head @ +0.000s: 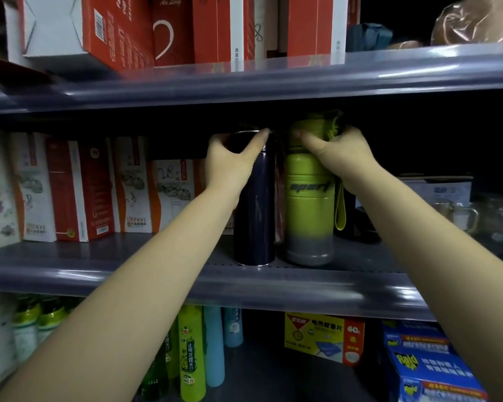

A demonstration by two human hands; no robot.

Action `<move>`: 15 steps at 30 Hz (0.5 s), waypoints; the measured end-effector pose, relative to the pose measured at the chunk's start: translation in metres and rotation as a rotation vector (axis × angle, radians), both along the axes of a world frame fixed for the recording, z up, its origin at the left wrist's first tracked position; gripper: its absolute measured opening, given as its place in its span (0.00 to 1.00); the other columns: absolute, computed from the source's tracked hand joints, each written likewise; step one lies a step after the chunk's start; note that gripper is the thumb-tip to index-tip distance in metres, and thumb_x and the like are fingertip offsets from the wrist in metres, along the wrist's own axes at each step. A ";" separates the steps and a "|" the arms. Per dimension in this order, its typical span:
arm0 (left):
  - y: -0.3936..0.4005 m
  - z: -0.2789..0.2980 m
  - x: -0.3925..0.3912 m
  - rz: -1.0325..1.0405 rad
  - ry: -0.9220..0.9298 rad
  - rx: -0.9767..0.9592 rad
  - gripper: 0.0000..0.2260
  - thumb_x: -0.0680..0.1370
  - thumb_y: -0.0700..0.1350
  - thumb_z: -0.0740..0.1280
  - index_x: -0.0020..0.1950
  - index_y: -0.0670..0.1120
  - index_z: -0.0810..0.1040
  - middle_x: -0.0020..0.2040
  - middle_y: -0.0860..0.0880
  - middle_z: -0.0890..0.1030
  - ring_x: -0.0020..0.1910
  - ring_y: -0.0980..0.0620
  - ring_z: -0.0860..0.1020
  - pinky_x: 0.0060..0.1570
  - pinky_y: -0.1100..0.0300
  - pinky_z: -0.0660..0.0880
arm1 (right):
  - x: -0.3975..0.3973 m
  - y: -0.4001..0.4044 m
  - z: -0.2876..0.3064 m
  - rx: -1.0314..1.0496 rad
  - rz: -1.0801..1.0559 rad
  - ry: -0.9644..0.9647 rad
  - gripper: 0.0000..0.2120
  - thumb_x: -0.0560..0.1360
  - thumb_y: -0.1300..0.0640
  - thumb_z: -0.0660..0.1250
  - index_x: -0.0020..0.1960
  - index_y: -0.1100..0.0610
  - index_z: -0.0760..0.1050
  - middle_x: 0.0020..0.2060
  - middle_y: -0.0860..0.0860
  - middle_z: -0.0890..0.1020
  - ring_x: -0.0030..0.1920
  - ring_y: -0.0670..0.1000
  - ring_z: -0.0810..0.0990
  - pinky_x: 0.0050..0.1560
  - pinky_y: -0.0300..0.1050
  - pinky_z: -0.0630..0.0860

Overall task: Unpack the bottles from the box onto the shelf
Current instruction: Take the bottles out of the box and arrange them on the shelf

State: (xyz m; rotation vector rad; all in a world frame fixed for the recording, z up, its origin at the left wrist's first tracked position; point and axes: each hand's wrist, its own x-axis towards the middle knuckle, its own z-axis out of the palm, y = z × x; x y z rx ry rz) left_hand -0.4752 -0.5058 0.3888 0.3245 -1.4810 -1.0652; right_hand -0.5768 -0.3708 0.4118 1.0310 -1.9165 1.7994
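Two bottles stand upright side by side on the middle shelf. My left hand grips the top of a dark navy flask, thumb and fingers curled round its cap. My right hand holds the neck of a lime-green sport bottle with a grey base and a green strap hanging on its right. Both bottle bases rest on the shelf near its front edge. No box is in view.
Printed cartons fill the middle shelf's left side; glass mugs stand at its right. Red boxes sit on the upper shelf. Below are green and blue bottles, a yellow box and blue Raid boxes.
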 end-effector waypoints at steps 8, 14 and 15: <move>-0.005 -0.006 -0.005 -0.052 0.052 0.000 0.31 0.63 0.61 0.75 0.60 0.47 0.74 0.55 0.52 0.80 0.54 0.54 0.79 0.55 0.62 0.73 | -0.006 -0.005 -0.008 -0.069 0.019 -0.008 0.31 0.60 0.36 0.75 0.55 0.55 0.76 0.50 0.53 0.83 0.50 0.51 0.81 0.58 0.50 0.77; 0.000 -0.004 0.002 -0.062 0.004 -0.026 0.31 0.66 0.60 0.74 0.63 0.45 0.73 0.59 0.49 0.79 0.58 0.52 0.77 0.57 0.62 0.71 | 0.001 -0.001 -0.009 -0.062 0.026 0.005 0.40 0.58 0.33 0.73 0.62 0.56 0.73 0.55 0.50 0.80 0.56 0.51 0.79 0.61 0.48 0.75; 0.000 -0.004 0.003 -0.059 -0.030 -0.038 0.32 0.67 0.60 0.74 0.64 0.45 0.72 0.60 0.49 0.79 0.60 0.51 0.77 0.58 0.61 0.71 | 0.001 0.000 -0.009 -0.029 0.015 0.012 0.45 0.55 0.29 0.72 0.63 0.57 0.72 0.56 0.51 0.80 0.57 0.52 0.78 0.61 0.49 0.75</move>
